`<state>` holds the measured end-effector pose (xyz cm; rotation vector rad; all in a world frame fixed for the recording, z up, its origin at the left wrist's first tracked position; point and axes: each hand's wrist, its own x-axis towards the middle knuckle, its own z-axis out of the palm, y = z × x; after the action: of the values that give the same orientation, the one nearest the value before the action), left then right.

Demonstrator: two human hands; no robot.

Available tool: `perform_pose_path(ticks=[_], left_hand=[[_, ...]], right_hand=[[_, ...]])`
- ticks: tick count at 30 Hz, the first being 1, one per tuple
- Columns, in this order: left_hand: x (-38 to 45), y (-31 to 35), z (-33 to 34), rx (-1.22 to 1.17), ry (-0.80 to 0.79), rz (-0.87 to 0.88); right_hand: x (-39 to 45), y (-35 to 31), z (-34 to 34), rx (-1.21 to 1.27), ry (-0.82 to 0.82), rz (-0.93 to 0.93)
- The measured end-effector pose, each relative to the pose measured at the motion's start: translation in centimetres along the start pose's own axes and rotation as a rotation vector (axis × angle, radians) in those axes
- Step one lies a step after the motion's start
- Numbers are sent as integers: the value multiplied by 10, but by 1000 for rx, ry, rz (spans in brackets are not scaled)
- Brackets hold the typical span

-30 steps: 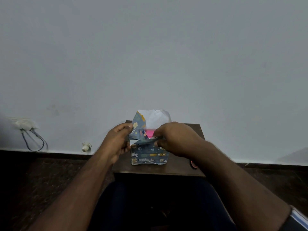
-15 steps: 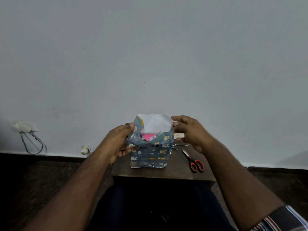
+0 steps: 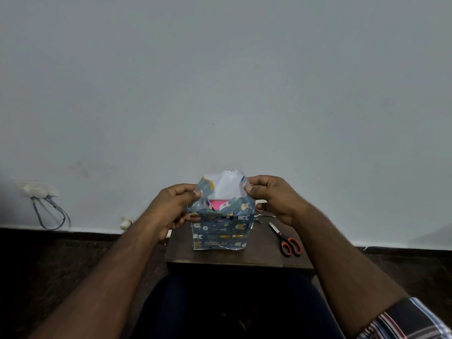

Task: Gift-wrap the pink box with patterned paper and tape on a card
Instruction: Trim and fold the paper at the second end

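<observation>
The small dark wooden table (image 3: 244, 259) is being used as the landmark. Nearest, at its front, the blue animal-patterned wrapping paper (image 3: 221, 232) is standing upright as an open-topped sleeve, its lower edge resting on the tabletop, presumably so that the base stays steady while the top is being worked.

Above the table's middle, the sleeve's mouth is being held apart from both sides. The left hand (image 3: 173, 209) is pinching the paper's left upper flap between thumb and curled fingers. The right hand (image 3: 274, 199) is pinching the right upper corner likewise. This two-sided grip is judged to be keeping the flaps open and taut ahead of the top folds.

Inside the mouth, the pink box (image 3: 214, 205) is sitting low within the paper, only a small part of its top showing; the white reverse of the far flap is rising behind it.

On the table's right part, the orange-handled scissors (image 3: 285, 237) are lying flat, apart from the parcel and just beside the right wrist, probably kept within reach.

No tape or card can be made out.
</observation>
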<state>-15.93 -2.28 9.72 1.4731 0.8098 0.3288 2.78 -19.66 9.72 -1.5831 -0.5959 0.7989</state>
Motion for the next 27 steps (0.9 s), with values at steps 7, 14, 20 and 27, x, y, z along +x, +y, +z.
perform_pose_path(ticks=[7,14,20,27], left_hand=[[0,20,1,204,117,207],[26,67,38,1064,9,423],[42,76,54,1265,75,451],[46,65,52,1189,109,473]], right_hand=[[3,-4,4,17,47,-100],[3,-3,5,26,42,-142],[3,4,1,113,27,-146],[10,16,1,128,44,-73]])
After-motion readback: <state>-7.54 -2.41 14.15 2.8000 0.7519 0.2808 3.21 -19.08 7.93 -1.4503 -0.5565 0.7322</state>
